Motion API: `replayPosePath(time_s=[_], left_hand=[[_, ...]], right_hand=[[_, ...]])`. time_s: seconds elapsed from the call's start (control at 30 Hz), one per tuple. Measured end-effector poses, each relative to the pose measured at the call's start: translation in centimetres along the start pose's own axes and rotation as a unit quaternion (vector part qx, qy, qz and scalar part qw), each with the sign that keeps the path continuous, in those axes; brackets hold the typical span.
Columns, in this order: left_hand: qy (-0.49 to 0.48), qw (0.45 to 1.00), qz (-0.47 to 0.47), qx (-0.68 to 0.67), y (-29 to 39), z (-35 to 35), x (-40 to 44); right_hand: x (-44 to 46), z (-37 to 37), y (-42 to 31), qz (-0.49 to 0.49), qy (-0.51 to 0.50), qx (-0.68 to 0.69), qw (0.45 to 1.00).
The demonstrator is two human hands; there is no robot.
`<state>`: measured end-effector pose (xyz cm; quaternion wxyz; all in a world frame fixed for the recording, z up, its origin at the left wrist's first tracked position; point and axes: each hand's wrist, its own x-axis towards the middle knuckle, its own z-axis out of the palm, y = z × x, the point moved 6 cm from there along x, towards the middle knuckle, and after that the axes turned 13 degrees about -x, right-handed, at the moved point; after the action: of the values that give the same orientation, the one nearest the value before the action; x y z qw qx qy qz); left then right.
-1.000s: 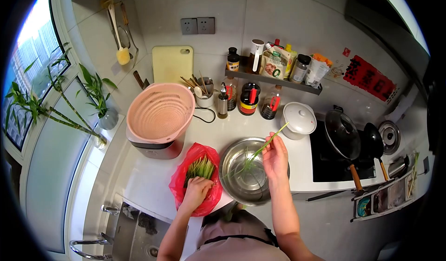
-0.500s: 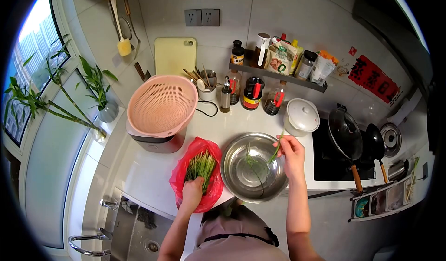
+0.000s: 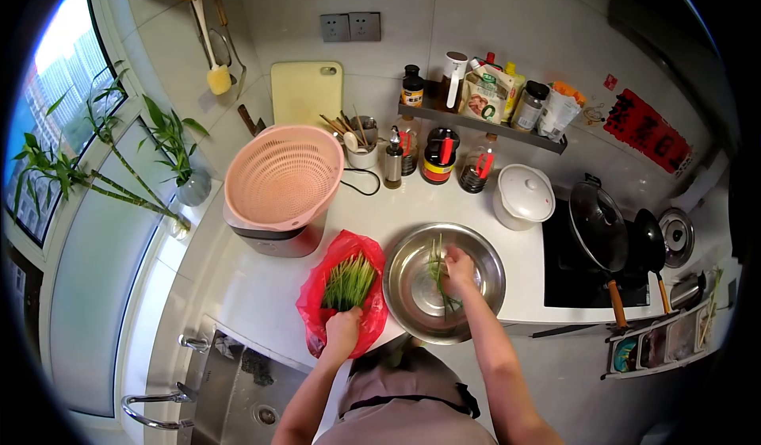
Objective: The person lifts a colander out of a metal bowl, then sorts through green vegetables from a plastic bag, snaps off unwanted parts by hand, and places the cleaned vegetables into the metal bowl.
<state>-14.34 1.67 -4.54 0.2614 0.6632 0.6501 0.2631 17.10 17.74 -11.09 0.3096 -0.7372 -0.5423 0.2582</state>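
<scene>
A bunch of thin green chives (image 3: 349, 281) fills a crumpled red plastic bag (image 3: 311, 293) on the white counter. My left hand (image 3: 343, 331) is closed at the near end of the bunch, against the bag's edge; its fingertips are partly hidden. To the right stands a wide steel bowl (image 3: 404, 302) with a few loose chives (image 3: 437, 275) in it. Inside that bowl, low over its middle, my right hand (image 3: 460, 268) has its fingers drawn together on some stalks. Slight blur hides exactly how many it holds.
A pink colander (image 3: 277, 177) sits on a grey appliance at left. Bottles, a utensil pot (image 3: 362, 156) and a white lidded pot (image 3: 526, 195) line the back. A cooktop with a lidded wok (image 3: 598, 227) is right; a sink (image 3: 238, 389) lies front left.
My right hand has moved left and down from the bowl's upper right rim into the bowl with the chives. My left hand stays at the bag. The whole view has shifted slightly.
</scene>
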Motion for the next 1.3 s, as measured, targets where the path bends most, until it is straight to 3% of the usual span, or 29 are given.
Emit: replayPosePath(time_s=[0.03,0.1,0.17,0.2,0.23,0.33,0.4,0.43,0.53,0.6,0.63,0.7,0.73,0.83,0.9,1.0,1.1,1.3], left_hand=[[0.002,1.000,-0.005,0.002,0.0,-0.3,-0.2],[0.025,0.999,0.033,-0.005,0.6,-1.2,-0.3],[0.001,1.000,0.000,0.012,-0.1,-1.1,-0.5],[-0.026,0.999,-0.026,0.028,-0.6,-0.8,-0.5],[-0.026,0.999,-0.029,0.029,-0.6,-0.8,-0.5],[-0.010,0.999,-0.034,-0.017,-1.2,-0.6,-0.5],[0.028,0.994,0.077,0.066,-1.1,-0.1,-0.3],[0.028,0.995,0.076,0.066,-1.1,-0.1,-0.3],[-0.011,0.984,0.062,0.166,-0.9,0.0,-0.5],[-0.039,0.961,0.029,0.273,-0.8,-0.9,-1.7],[-0.040,0.961,0.025,0.273,-0.8,-1.4,-2.5],[-0.038,0.966,-0.039,0.251,-1.5,-2.8,-4.3],[-0.085,0.959,-0.074,0.259,-2.1,-3.0,-5.2],[-0.091,0.966,-0.078,0.229,-3.5,-2.8,-5.8],[-0.070,0.973,-0.074,0.207,-2.7,-3.4,-5.2],[0.048,0.984,0.032,0.169,1.0,-6.0,-3.0],[0.062,0.987,0.028,0.143,1.3,-6.1,-0.2],[0.106,0.979,0.018,0.171,-3.5,-2.8,6.5]], right_hand=[[-0.3,-0.4,-1.0,-0.060,0.055,-0.034,0.996],[-1.8,-1.5,-2.5,-0.076,0.053,-0.048,0.995],[-4.3,-2.2,-6.2,-0.084,-0.063,-0.067,0.992],[-5.1,-1.6,-6.9,-0.164,-0.050,-0.032,0.985],[-6.1,-1.9,-8.6,-0.164,-0.054,-0.031,0.985],[-11.1,-2.6,-15.9,-0.310,-0.105,-0.034,0.944],[-13.5,-0.8,-18.4,-0.404,-0.114,-0.022,0.907],[-14.3,0.9,-18.8,-0.431,-0.144,-0.041,0.890],[-15.9,5.9,-18.1,-0.476,-0.210,-0.113,0.847],[-17.0,8.1,-17.6,-0.549,-0.207,-0.267,0.764],[-17.0,8.3,-17.5,-0.551,-0.210,-0.266,0.763],[-16.0,8.9,-16.4,-0.520,-0.196,-0.431,0.710],[-15.7,8.9,-16.2,-0.519,-0.186,-0.440,0.709],[-15.6,9.2,-16.2,-0.510,-0.199,-0.460,0.699],[-15.8,9.9,-16.0,-0.522,-0.177,-0.468,0.691],[-17.1,8.5,-17.7,-0.540,-0.161,-0.360,0.743],[-18.5,8.6,-17.6,-0.530,-0.238,-0.317,0.750],[-19.9,5.9,-18.6,-0.524,-0.217,-0.225,0.793]])
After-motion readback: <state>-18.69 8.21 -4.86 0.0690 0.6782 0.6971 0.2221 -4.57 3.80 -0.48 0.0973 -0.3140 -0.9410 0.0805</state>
